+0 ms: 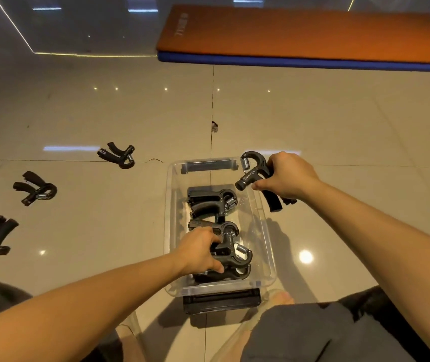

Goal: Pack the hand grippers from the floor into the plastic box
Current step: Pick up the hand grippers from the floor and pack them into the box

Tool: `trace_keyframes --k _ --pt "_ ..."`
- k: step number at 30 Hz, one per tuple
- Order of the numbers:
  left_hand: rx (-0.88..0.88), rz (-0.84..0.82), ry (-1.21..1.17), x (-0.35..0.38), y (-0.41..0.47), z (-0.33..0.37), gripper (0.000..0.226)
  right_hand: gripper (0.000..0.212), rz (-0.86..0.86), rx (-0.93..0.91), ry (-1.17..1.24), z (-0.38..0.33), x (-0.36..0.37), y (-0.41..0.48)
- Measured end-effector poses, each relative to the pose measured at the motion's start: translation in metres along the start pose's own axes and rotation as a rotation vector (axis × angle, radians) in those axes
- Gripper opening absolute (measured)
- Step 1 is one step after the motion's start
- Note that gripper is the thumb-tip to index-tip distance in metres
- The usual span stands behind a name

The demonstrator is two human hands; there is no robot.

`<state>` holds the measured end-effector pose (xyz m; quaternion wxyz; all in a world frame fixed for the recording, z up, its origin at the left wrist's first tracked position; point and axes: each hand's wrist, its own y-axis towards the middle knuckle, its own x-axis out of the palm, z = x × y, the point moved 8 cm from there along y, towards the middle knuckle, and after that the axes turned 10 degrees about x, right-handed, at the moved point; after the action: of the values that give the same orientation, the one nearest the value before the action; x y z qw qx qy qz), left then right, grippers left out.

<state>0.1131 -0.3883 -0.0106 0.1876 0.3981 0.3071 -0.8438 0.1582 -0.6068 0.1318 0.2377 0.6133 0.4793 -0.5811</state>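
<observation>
The right hand (291,176) is holding a hand gripper (254,173) over the plastic box's (268,239) far right rim, handles slanting near-right; the left hand (198,253), gripping a packed gripper (230,253) inside, is nearer the loose grippers (36,188) lying left.

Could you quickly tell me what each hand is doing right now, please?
Left hand: grips a boxed hand gripper inside the plastic box.
Right hand: holds a second hand gripper by the box's far right corner.
</observation>
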Motion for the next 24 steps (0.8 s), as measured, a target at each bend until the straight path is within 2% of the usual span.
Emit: trace_keyframes --k 8,12,19,24 --pt "0.031 -0.047 0.074 0.022 0.006 -0.001 0.087 0.047 -0.008 0.019 -0.023 0.015 0.009 -0.003" --pt "0.043 -0.092 0.084 0.03 0.008 0.0 0.075 0.049 -0.004 0.021 -0.041 0.018 0.011 -0.004" --pt "-0.085 -0.135 -0.073 0.039 0.005 -0.012 0.071 0.048 -0.026 0.027 -0.033 0.016 0.013 -0.004" --pt "-0.117 -0.145 -0.092 0.043 0.005 -0.015 0.068 0.048 -0.045 0.029 -0.019 0.016 0.02 -0.003"
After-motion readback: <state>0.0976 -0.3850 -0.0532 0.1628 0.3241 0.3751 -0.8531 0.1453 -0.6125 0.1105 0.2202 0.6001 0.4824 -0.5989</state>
